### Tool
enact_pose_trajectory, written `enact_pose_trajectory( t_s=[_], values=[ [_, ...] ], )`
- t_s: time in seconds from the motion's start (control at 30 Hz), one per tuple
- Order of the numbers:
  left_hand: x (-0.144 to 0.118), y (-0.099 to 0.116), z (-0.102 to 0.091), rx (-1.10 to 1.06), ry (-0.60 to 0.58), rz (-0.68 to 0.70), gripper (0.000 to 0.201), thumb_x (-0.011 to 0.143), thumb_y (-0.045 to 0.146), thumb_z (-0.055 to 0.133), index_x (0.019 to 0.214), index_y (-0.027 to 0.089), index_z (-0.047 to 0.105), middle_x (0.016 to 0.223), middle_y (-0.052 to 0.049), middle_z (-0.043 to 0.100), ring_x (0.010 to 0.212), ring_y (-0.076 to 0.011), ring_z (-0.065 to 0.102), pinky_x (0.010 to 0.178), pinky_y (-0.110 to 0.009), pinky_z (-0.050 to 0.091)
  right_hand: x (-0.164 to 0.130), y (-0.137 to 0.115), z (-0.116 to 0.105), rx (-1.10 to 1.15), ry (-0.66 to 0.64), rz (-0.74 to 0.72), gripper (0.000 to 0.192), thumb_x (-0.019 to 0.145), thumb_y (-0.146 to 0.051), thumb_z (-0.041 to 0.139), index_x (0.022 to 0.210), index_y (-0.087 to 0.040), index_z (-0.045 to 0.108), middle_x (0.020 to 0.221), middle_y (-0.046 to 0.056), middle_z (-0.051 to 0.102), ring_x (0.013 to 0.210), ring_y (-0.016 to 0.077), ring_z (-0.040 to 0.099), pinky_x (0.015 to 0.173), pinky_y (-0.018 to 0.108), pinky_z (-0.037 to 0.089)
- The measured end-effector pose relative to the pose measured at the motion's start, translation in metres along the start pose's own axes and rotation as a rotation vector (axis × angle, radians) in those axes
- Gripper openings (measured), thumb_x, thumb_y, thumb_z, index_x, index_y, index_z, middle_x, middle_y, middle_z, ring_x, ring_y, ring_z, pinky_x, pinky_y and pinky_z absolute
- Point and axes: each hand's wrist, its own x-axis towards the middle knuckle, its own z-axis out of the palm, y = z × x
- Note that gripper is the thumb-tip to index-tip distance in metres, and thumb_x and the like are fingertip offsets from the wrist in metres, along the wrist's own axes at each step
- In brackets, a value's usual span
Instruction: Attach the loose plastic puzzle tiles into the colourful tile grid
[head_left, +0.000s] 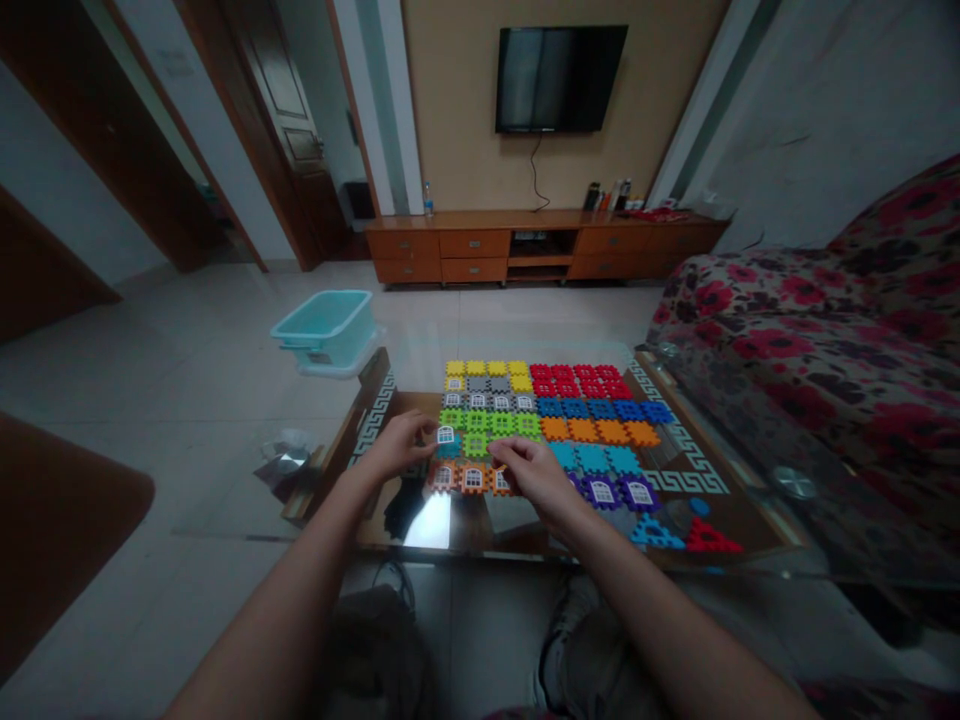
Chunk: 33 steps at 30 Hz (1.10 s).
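My left hand pinches a light-blue interlocking tile with a white window, held at the left end of the green rows. A green tile lies between my two hands. My right hand has its thumb and fingers pressed together just right of that tile; what they hold, if anything, is too small to make out. Orange window tiles lie in a row nearest me, partly covered by the right hand. Light-blue tiles and purple window tiles lie to its right.
Yellow, red, blue and orange tiles lie in rows on the glass table. Blue and red triangular pieces lie at front right. A turquoise tub stands beyond the left corner; a floral sofa is right.
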Motion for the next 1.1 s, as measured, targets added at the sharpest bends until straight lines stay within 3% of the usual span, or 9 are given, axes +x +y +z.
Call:
enact_pose_trajectory(
  t_s=[0.4, 1.1],
  values=[
    [0.010, -0.027, 0.018, 0.008, -0.072, -0.012, 0.019, 0.077, 0.026, 0.062, 0.094, 0.019, 0.069, 0.083, -0.004, 0.065, 0.073, -0.0168, 0.057, 0.067, -0.028, 0.041, -0.001, -0.002, -0.001, -0.032, -0.035, -0.025, 0.018, 0.070, -0.039, 0.073, 0.072, -0.021, 0.071, 0.058, -0.001, 0.058, 0.056, 0.0139, 0.049, 0.051, 0.026, 0.034],
    [0.013, -0.030, 0.023, 0.058, -0.162, -0.031, 0.019, 0.076, 0.023, 0.062, 0.092, 0.018, 0.072, 0.081, -0.003, 0.067, 0.073, -0.0163, 0.058, 0.066, -0.026, 0.039, 0.000, -0.003, 0.001, -0.144, -0.040, -0.028, 0.011, 0.076, -0.027, 0.064, 0.076, -0.018, 0.070, 0.058, -0.002, 0.057, 0.053, 0.0126, 0.047, 0.053, 0.026, 0.035]
  ],
)
